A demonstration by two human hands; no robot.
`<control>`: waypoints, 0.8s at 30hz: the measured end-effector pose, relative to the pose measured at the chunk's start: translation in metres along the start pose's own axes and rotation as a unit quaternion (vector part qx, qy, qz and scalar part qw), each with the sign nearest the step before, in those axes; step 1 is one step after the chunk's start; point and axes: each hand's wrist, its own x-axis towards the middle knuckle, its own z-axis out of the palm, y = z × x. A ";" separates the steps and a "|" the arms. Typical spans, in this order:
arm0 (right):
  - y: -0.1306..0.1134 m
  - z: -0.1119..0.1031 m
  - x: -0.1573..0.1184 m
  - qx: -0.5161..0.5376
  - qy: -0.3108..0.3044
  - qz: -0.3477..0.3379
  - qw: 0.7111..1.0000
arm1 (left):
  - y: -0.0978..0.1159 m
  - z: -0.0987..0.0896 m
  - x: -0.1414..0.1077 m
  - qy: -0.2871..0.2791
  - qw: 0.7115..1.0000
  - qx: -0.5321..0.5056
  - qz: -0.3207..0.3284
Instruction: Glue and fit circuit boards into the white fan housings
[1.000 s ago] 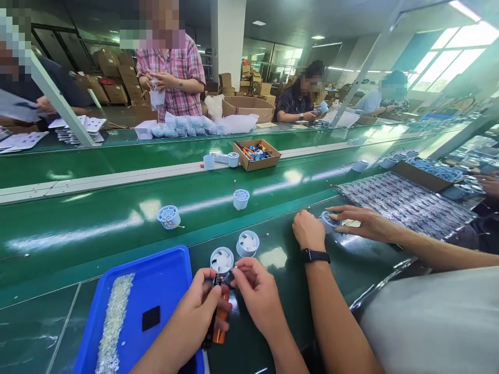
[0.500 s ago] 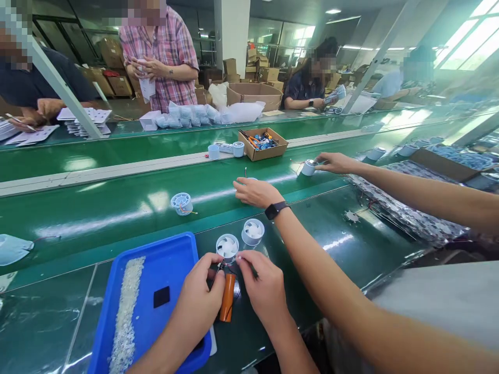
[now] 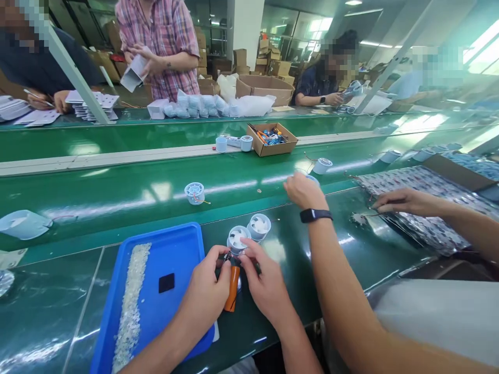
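Note:
My left hand pinches a small dark part between thumb and fingertips. Close beside it, my right hand has thumb and forefinger together; what they hold is too small to make out. An orange cylinder, like a battery cell, lies between my hands on the bench. Just beyond my fingertips stands a white fan in a round housing, partly covered by my right fingers. A second round fan stands against it, behind and to the right.
At left is a blue tray with small clear pieces and a black square. A green conveyor carries fan units and a cardboard box. A co-worker's arms reach in from the right.
My hands stay close together by the fan, and my right fingers now overlap its rim. The co-worker's near hand has moved right along the conveyor; the far hand let go of a fan unit.

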 end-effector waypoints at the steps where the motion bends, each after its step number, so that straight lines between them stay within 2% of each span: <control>1: 0.000 0.000 0.000 0.009 -0.002 0.015 1.000 | 0.000 0.000 0.000 0.005 1.000 0.000 0.003; 4: 0.000 -0.002 0.002 0.015 0.002 0.041 0.999 | -0.001 -0.001 0.001 0.014 1.000 0.010 0.022; 13: -0.015 -0.003 0.007 -0.053 -0.009 0.008 0.998 | -0.003 0.002 -0.001 0.005 0.997 0.040 0.069; 24: -0.015 -0.004 0.007 -0.073 -0.013 0.000 0.997 | 0.000 0.001 0.000 -0.010 0.995 0.072 0.066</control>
